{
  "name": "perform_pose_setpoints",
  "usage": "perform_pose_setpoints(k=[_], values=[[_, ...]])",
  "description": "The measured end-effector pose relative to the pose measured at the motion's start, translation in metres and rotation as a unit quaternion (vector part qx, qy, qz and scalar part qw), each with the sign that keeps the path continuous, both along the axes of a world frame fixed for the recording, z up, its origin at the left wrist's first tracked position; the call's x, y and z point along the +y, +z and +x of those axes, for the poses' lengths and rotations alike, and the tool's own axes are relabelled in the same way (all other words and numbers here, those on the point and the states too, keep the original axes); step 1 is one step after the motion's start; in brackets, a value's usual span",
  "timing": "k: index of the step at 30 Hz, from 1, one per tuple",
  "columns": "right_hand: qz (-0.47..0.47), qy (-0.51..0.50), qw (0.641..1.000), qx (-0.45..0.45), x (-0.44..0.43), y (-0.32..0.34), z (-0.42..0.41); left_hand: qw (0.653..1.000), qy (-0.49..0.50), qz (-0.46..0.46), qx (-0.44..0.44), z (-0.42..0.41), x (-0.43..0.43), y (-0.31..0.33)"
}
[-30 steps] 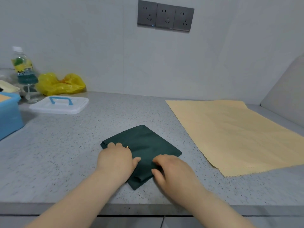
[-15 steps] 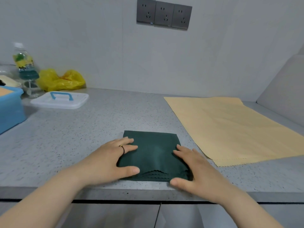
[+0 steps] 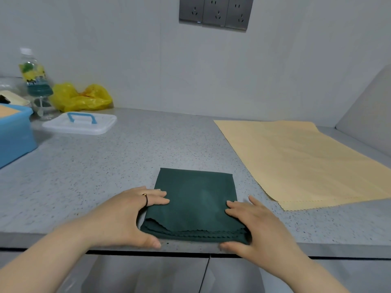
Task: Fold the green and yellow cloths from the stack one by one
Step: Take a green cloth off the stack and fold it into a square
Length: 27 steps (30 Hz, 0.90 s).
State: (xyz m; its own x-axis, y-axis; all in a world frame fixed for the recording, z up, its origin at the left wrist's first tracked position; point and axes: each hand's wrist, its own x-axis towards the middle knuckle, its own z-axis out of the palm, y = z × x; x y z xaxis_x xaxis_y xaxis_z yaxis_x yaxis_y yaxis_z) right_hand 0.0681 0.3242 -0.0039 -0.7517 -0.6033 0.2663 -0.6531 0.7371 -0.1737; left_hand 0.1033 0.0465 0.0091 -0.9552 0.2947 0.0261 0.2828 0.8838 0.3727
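Observation:
A dark green cloth (image 3: pixel 195 203) lies folded into a small square near the counter's front edge, its scalloped layered edges facing me. My left hand (image 3: pixel 129 216), with a ring on one finger, rests flat against the cloth's left side, fingertips on the fabric. My right hand (image 3: pixel 257 225) lies flat on its right side, thumb at the front corner. Neither hand grips the cloth. A yellow cloth (image 3: pixel 300 161) is spread flat on the counter to the right.
A blue bin (image 3: pixel 12 132) holding a tan cloth stands at the far left. Its white lid with a blue handle (image 3: pixel 81 123) lies behind, beside a bottle (image 3: pixel 35 79) and a yellow plastic bag (image 3: pixel 81 98). The grey counter (image 3: pixel 105 166) ends just below my hands.
The green cloth was turned from a diagonal to square with the counter edge. My hands slid outward from its middle to its left and right sides.

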Motion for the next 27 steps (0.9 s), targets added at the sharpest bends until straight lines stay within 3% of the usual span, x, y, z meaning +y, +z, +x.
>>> perform_pose_setpoints(k=[4, 7, 8, 12, 17, 21, 27], values=[[-0.071, 0.004, 0.992, 0.108, 0.003, 0.004, 0.007, 0.999, -0.012, -0.037, 0.032, 0.012, -0.003, -0.009], [-0.102, 0.004, 0.986, 0.132, 0.003, 0.001, 0.007, 0.998, -0.003, 0.012, 0.064, 0.017, -0.007, -0.015], [-0.112, -0.001, 0.986, 0.119, 0.004, -0.002, 0.005, 0.997, -0.001, 0.032, 0.071, 0.017, -0.008, -0.016], [-0.201, -0.061, 0.975, -0.078, 0.002, 0.004, 0.004, 0.977, 0.06, 0.187, 0.08, 0.014, -0.006, -0.014], [-0.295, -0.128, 0.934, -0.156, -0.007, 0.012, -0.01, 0.952, 0.136, 0.264, 0.072, -0.001, 0.002, -0.005], [-0.284, -0.176, 0.927, -0.169, -0.019, 0.019, -0.029, 0.933, 0.23, 0.268, 0.073, -0.019, 0.008, 0.0], [-0.211, -0.245, 0.929, -0.18, -0.034, 0.021, -0.054, 0.932, 0.311, 0.178, 0.055, -0.041, 0.009, -0.001]])
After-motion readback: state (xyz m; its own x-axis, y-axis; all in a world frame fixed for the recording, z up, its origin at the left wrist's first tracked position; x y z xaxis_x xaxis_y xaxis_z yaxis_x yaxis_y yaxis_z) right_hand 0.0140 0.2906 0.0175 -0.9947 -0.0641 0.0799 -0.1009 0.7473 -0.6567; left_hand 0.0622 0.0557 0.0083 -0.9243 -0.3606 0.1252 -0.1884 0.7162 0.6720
